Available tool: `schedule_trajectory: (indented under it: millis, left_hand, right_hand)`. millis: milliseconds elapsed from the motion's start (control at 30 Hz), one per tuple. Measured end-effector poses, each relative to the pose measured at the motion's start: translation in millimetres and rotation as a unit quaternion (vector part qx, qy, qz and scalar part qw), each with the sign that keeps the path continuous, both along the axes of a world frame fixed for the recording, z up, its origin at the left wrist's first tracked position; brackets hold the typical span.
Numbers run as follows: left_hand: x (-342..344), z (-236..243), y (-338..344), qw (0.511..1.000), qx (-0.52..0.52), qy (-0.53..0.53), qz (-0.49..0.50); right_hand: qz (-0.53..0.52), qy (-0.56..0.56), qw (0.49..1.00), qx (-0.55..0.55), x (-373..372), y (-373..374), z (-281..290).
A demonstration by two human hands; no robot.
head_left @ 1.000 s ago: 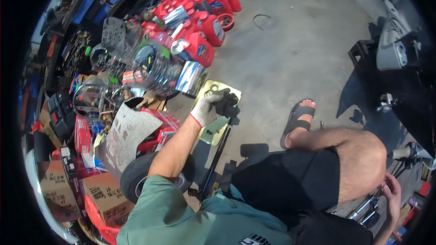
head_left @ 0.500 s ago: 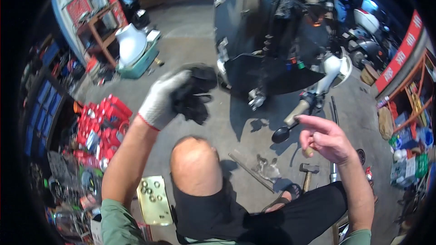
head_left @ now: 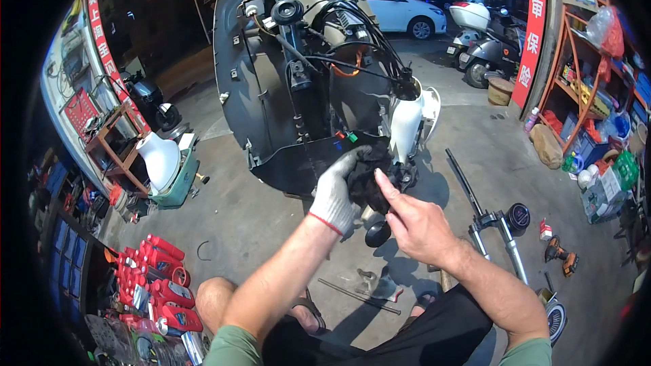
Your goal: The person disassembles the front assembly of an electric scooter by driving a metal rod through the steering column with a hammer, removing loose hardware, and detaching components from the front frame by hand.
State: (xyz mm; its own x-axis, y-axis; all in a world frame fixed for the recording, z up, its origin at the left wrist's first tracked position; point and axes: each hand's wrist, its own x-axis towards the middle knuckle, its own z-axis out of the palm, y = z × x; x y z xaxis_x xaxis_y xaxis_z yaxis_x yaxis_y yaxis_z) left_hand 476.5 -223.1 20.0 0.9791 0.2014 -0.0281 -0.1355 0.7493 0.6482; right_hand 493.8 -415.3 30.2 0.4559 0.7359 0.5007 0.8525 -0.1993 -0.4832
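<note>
My left hand (head_left: pixel 339 186) wears a white glove with a red cuff and blackened palm and fingers. It is raised before the handlebar end of a partly stripped scooter (head_left: pixel 285 115). The dark fingers merge with black shapes behind them, so their pose is unclear. My bare right hand (head_left: pixel 420 227) is beside it, index finger stretched out at the glove's black part; whether it touches I cannot tell. The other fingers are bent, with nothing visible in them. A black round mirror (head_left: pixel 378 234) shows just below the hands.
A metal rod (head_left: pixel 359 296) and a greyish glove (head_left: pixel 383 287) lie on the floor near my feet. To the right are a front fork (head_left: pixel 488 220) and a cordless drill (head_left: pixel 561 256). Red bottles (head_left: pixel 163 285) crowd the left; a loaded shelf (head_left: pixel 576 88) stands at the right.
My view has tilted up, showing more of the scooter and street. My hands, wide apart before, have come together, with the right index finger now at the gloved left hand.
</note>
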Motion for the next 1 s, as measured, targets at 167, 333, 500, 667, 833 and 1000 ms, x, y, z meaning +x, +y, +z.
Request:
schedule_trajectory:
  millis: [167, 333, 500, 667, 833, 1000]
  left_hand:
    - [0.5, -29.2, -46.9, 0.982, 0.028, 0.014, 0.189]
    - [-4.4, -59.9, -41.8, 0.966, 0.025, 0.085, 0.242]
    - [-11.0, -62.8, -35.6, 0.964, -0.028, 0.115, 0.237]
    - [-11.8, -67.2, -32.3, 0.970, -0.032, 0.101, 0.221]
    - [-4.8, -75.2, -22.4, 0.971, 0.010, 0.114, 0.209]
    - [7.4, -160.5, 28.4, 0.918, 0.165, 0.194, 0.303]
  right_hand:
    - [-0.012, -0.029, 0.983, -0.179, 7.8, 14.8, -28.9]
    - [0.116, 0.165, 0.970, -0.134, 17.7, 26.1, -49.9]
    - [0.128, 0.431, 0.877, -0.168, 10.9, 28.0, -34.9]
    - [0.147, 0.513, 0.831, -0.159, 13.3, 26.5, -29.6]
    - [0.187, 0.552, 0.803, -0.125, 22.0, 9.8, -41.2]
    - [0.170, 0.372, 0.899, -0.156, 16.6, 0.0, -39.1]
